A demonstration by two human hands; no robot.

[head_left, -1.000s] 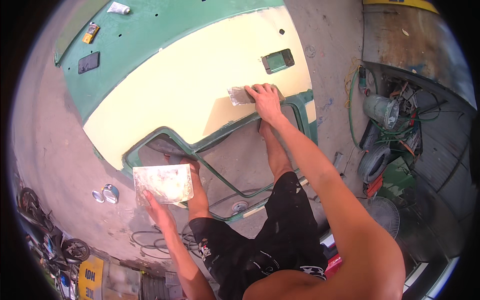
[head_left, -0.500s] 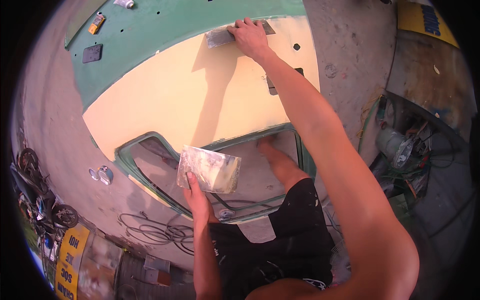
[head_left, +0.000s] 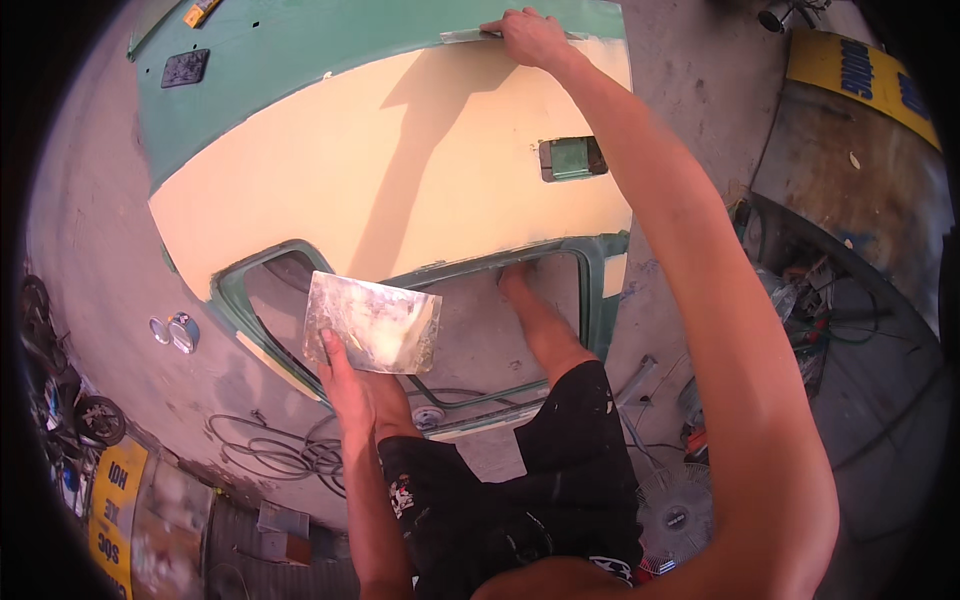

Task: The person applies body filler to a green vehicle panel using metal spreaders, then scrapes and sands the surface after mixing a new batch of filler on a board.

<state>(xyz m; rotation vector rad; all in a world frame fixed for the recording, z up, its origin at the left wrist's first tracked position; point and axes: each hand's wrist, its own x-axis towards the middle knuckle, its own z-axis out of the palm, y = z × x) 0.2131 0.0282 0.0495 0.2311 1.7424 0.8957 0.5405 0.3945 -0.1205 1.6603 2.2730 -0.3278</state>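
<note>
A large green vehicle door panel [head_left: 260,60] lies in front of me, its middle coated in smooth cream-coloured filler [head_left: 270,170]. At the far edge of that coat, my right hand [head_left: 536,38] grips a wide, flat filler spreader [head_left: 462,36], whose blade now shows only as a thin strip. My left hand [head_left: 347,390] holds a thin rectangular mixing plate [head_left: 365,322] by its near left corner, thumb on top. Pale filler is smeared over the plate, which hangs above the door's window opening. The right fingers partly hide the spreader.
A black phone-like slab [head_left: 185,68] and a small yellow box [head_left: 200,12] rest on the green part. On the ground at left are an open tin [head_left: 183,332] and a coiled hose [head_left: 280,455]. A fan [head_left: 678,515] stands at lower right, below cables and clutter.
My right hand has moved the spreader farther and slightly right, tilting its blade edge-on. The plate in my left hand sits lower left in view. The whole view has shifted, uncovering the fan.
</note>
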